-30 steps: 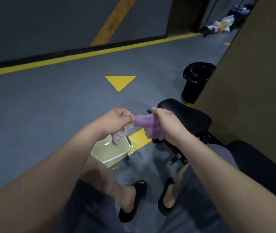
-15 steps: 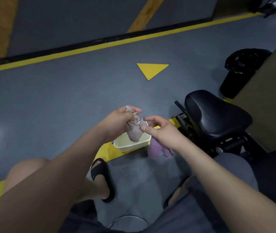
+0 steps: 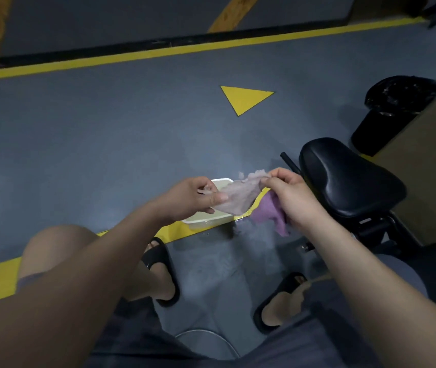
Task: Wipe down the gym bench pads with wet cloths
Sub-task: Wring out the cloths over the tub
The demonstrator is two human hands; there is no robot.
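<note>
A pale pink wet cloth (image 3: 240, 193) is stretched between both hands above a white tub (image 3: 208, 220) of water on the floor. My left hand (image 3: 189, 199) pinches its left end; my right hand (image 3: 291, 193) pinches its right end. A purple cloth (image 3: 267, 215) also hangs from under my right hand. The black padded bench seat (image 3: 349, 179) sits just right of my right hand, on a black frame.
A black lined bin (image 3: 394, 112) stands behind the bench beside a tan wall (image 3: 429, 166). Yellow floor lines and a yellow triangle (image 3: 243, 98) mark the grey floor. My feet in black slides (image 3: 162, 269) rest near the tub; wet patches lie between them.
The pink cloth, bunched in my left hand before, is now pulled out flat between both hands. The view has tilted down and left since a second ago.
</note>
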